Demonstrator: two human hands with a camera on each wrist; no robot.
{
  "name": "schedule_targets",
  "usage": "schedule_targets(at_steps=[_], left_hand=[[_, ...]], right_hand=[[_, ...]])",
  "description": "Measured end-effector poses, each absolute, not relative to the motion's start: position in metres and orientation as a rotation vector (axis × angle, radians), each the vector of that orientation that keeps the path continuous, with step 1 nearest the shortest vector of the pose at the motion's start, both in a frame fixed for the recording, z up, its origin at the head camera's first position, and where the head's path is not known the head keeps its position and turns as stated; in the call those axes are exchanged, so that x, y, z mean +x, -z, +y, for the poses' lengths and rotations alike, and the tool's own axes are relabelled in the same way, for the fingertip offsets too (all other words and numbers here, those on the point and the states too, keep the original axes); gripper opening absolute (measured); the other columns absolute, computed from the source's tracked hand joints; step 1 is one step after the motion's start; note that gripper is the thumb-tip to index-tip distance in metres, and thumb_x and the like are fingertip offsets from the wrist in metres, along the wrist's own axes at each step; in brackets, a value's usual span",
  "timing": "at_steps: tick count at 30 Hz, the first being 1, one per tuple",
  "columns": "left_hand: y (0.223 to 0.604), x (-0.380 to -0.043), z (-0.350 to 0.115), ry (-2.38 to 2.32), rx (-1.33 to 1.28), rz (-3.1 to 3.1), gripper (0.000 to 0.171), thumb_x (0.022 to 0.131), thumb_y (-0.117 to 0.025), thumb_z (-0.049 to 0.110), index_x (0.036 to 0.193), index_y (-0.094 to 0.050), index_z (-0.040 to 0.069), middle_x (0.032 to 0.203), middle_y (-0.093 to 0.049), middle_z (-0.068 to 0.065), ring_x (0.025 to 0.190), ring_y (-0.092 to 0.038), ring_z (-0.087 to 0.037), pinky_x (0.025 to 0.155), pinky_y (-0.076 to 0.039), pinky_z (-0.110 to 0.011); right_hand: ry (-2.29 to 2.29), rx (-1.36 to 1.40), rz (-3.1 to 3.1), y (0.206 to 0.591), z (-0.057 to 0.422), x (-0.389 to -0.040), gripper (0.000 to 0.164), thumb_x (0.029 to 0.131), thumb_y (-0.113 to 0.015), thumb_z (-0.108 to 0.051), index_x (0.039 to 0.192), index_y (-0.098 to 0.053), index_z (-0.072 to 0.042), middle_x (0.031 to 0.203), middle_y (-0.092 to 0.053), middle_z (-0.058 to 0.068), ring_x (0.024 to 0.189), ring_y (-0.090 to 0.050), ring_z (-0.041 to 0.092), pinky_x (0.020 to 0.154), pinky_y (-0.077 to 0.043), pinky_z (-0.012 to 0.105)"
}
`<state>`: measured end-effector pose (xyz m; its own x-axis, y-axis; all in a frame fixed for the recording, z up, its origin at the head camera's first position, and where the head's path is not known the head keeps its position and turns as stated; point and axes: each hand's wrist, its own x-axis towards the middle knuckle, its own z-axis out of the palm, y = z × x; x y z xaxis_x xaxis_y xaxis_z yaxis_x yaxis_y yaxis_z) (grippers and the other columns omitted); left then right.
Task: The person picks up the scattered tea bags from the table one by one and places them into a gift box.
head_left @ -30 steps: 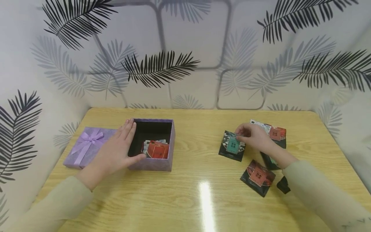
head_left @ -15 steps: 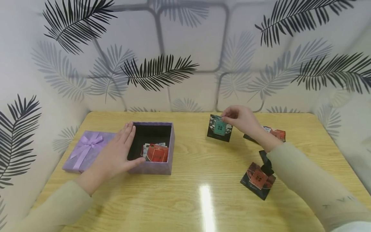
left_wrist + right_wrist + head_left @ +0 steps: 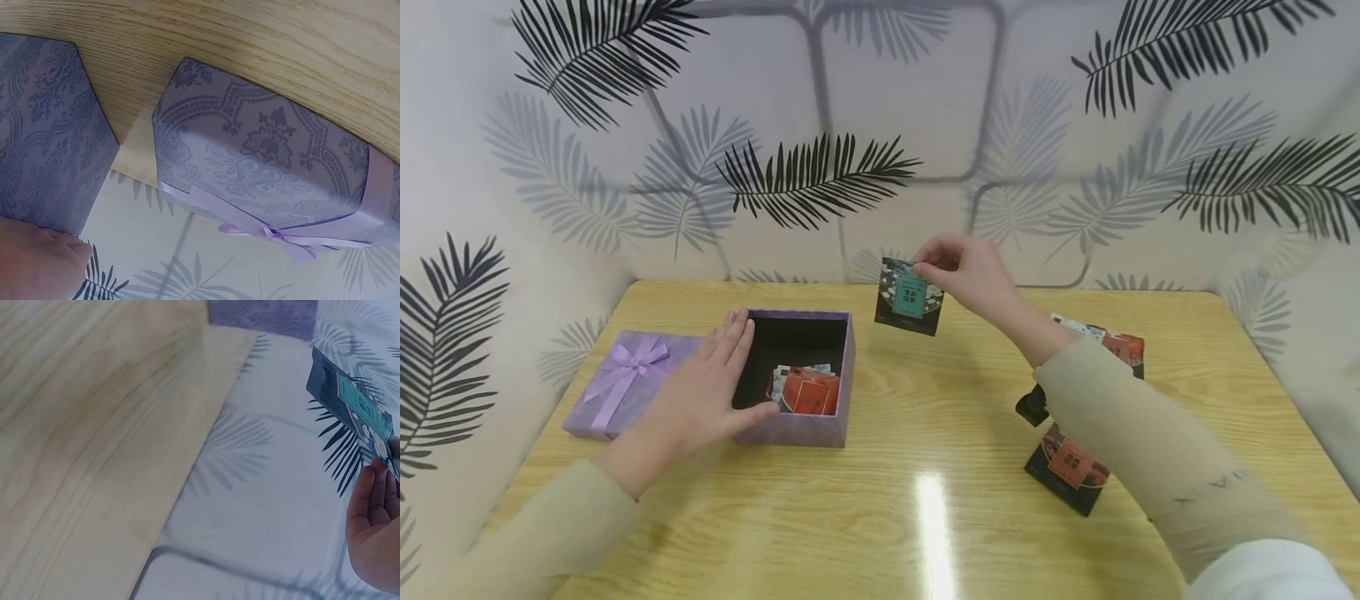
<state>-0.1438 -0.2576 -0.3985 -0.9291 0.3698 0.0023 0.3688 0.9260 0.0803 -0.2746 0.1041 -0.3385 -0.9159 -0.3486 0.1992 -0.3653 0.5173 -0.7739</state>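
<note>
My right hand pinches a black sachet with a green label by its upper right corner. The sachet hangs in the air to the right of an uncovered purple gift box, its printed side towards the head camera. In the right wrist view, thumb and fingers grip the sachet's edge. Several packets, a red one in front, lie inside the box. With fingers straight, my left hand rests on the box's left side; the left wrist view shows only part of that hand.
Left of the box lies its purple lid with a ribbon bow. On the right of the wooden table, a red-labelled black sachet, a small black item and more packets lie partly under my right forearm. A leaf-patterned wall covering stands behind.
My right hand has lifted the green-labelled sachet from the right-hand group and carried it leftward and up, towards the box. My left hand stays on the box.
</note>
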Motion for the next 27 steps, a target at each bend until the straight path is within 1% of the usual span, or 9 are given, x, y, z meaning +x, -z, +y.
schedule_targets(at_steps=[3, 5, 9, 13, 19, 23, 27], left_hand=[[0.398, -0.144, -0.258, -0.115, 0.589, 3.071, 0.117, 0.094, -0.066, 0.067, 0.166, -0.014, -0.009, 0.178, -0.007, -0.025, 0.166, -0.009, -0.043, 0.133, -0.022, -0.058], [0.397, -0.144, -0.258, -0.110, 0.588, 3.070, 0.117, 0.094, -0.065, 0.068, 0.166, -0.014, -0.009, 0.178, -0.006, -0.025, 0.166, -0.009, -0.042, 0.133, -0.022, -0.057], [0.396, -0.144, -0.258, -0.098, 0.603, 3.078, 0.116, 0.095, -0.061, 0.071, 0.166, -0.015, -0.009, 0.177, -0.009, -0.026, 0.166, -0.011, -0.043, 0.133, -0.024, -0.057], [0.395, -0.144, -0.260, -0.090, 0.618, 3.082, 0.118, 0.095, -0.059, 0.074, 0.166, -0.016, -0.009, 0.177, -0.009, -0.026, 0.165, -0.013, -0.044, 0.132, -0.024, -0.057], [0.398, -0.146, -0.262, -0.107, 0.648, 3.107, 0.120, 0.094, -0.055, 0.079, 0.165, -0.020, -0.011, 0.176, -0.012, -0.027, 0.164, -0.015, -0.045, 0.132, -0.025, -0.058], [0.400, -0.146, -0.261, -0.121, 0.667, 3.123, 0.119, 0.093, -0.058, 0.078, 0.163, -0.022, -0.013, 0.175, -0.014, -0.029, 0.164, -0.017, -0.046, 0.132, -0.026, -0.059], [0.401, -0.145, -0.260, -0.113, 0.647, 3.113, 0.118, 0.093, -0.061, 0.074, 0.164, -0.020, -0.012, 0.176, -0.013, -0.028, 0.164, -0.016, -0.045, 0.132, -0.025, -0.059]], right_hand=[[-1.491, 0.645, -2.655, 0.332, 0.088, -0.273, 0.012, 0.099, -0.074, -0.012, 0.106, -0.079, -0.004, 0.097, -0.078, 0.011, 0.076, -0.065, 0.004, 0.071, -0.051, 0.020], [-1.559, 0.670, -2.606, 0.328, 0.077, -0.272, 0.011, 0.098, -0.074, -0.010, 0.105, -0.079, -0.002, 0.094, -0.078, 0.010, 0.073, -0.064, 0.003, 0.070, -0.051, 0.019], [-1.626, 0.732, -2.563, 0.327, 0.057, -0.269, 0.012, 0.098, -0.074, -0.009, 0.104, -0.078, -0.001, 0.093, -0.077, 0.010, 0.074, -0.063, 0.005, 0.071, -0.051, 0.019], [-1.671, 0.772, -2.578, 0.328, 0.037, -0.263, 0.012, 0.100, -0.073, -0.010, 0.106, -0.077, -0.001, 0.097, -0.076, 0.012, 0.078, -0.064, 0.008, 0.072, -0.052, 0.020], [-1.728, 0.869, -2.590, 0.338, 0.013, -0.251, 0.012, 0.100, -0.073, -0.010, 0.107, -0.077, -0.002, 0.098, -0.076, 0.011, 0.078, -0.065, 0.010, 0.071, -0.052, 0.020], [-1.705, 0.966, -2.591, 0.348, 0.004, -0.245, 0.010, 0.099, -0.073, -0.009, 0.105, -0.078, -0.003, 0.095, -0.077, 0.012, 0.076, -0.065, 0.010, 0.069, -0.052, 0.019], [-1.658, 1.067, -2.609, 0.358, -0.002, -0.243, 0.008, 0.098, -0.074, -0.008, 0.103, -0.078, -0.002, 0.094, -0.078, 0.012, 0.075, -0.066, 0.009, 0.069, -0.053, 0.018]])
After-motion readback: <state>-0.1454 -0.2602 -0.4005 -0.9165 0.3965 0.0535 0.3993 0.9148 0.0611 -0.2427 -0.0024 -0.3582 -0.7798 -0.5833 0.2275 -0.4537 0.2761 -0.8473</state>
